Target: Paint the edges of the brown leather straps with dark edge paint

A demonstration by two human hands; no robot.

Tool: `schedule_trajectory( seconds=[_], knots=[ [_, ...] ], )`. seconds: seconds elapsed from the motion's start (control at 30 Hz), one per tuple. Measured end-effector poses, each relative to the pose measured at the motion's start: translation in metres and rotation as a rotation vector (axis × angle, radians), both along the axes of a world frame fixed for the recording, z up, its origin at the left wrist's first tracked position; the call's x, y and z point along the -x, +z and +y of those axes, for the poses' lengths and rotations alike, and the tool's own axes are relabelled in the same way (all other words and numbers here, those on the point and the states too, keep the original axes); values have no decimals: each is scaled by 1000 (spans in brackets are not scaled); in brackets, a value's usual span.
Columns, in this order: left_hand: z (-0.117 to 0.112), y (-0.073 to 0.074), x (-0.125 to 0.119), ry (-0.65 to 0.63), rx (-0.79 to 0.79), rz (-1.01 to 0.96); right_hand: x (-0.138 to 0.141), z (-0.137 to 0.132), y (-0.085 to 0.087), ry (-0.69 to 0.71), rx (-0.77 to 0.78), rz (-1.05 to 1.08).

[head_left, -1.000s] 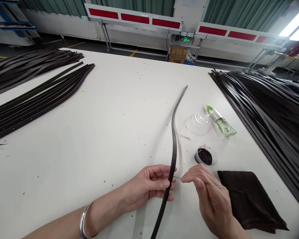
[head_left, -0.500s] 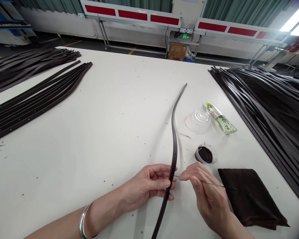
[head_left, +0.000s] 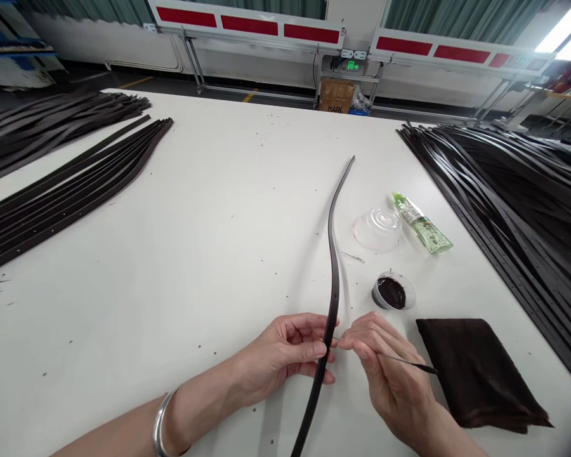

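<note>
A long dark strap with small holes curves up from the table, its lower end running out of view. My left hand pinches it between thumb and fingers. Close on the right, my right hand grips a thin metal rod-like tool with a flat dark rear end. The tool's front tip meets the strap's right edge by my left fingertips; the exact contact is hidden. Above my right hand sits a small clear cup of dark paste. A folded dark brown cloth lies to the right.
Several dark straps lie at the left, with another bundle behind them. A large pile of straps covers the right side. Beyond the cup are a clear plastic lid or cup and a green tube. Dark specks dot the white table.
My right hand has shifted slightly left, and the tool's rear end has swung down and left, off the cloth's middle. My left hand keeps its grip on the strap.
</note>
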State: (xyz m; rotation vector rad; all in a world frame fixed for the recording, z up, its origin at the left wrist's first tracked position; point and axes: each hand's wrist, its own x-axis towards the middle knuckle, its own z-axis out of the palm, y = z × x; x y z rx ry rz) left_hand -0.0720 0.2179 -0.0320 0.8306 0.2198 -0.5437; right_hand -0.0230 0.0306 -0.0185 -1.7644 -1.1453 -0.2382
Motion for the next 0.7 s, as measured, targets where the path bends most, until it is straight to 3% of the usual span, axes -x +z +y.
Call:
schedule_trajectory(
  seconds=[0.7],
  knots=[
    [0,1,0,-2,-7,-25,3,1,-3,-61,-4,2]
  ],
)
